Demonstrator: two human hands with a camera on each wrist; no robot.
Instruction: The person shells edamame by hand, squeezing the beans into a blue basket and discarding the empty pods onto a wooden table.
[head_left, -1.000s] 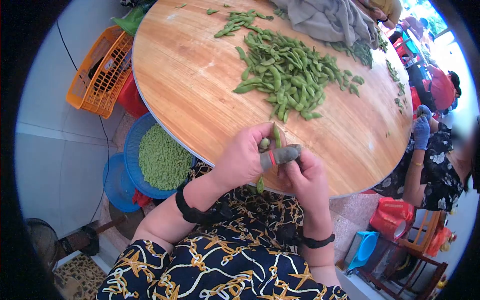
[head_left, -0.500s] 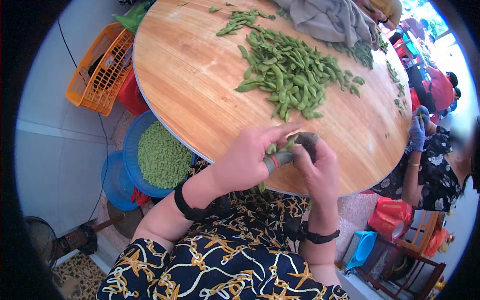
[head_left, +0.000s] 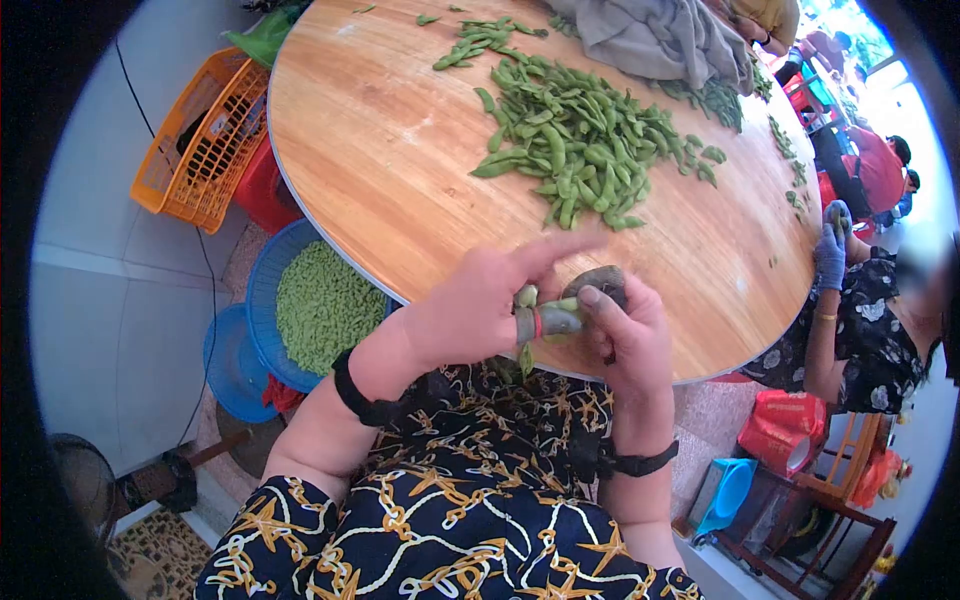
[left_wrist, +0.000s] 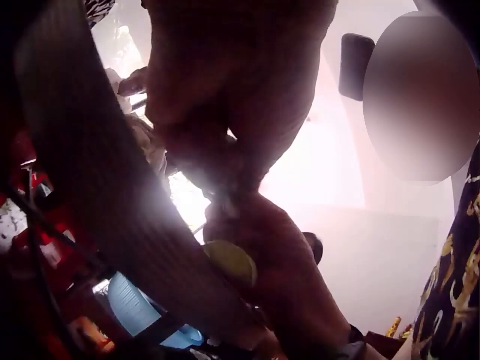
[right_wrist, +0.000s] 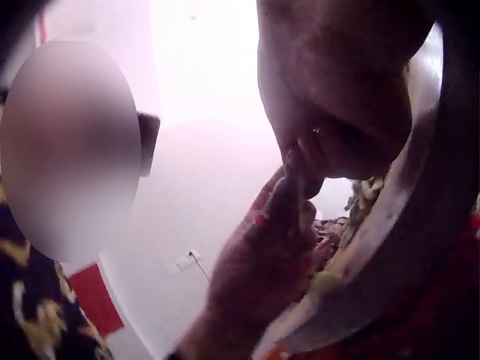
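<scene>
Fingers (head_left: 556, 322) hold plump green pods (head_left: 527, 297) — round, wood-grained table (head_left: 400, 140) beneath.

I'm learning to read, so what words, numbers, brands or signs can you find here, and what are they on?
There are none I can read.
Orange basket: a pale patch, too small and blurry to tell if it has writing.
Red object on the right: any marks are too small to read.
Table and green bean pods: no words or numbers show.
</scene>
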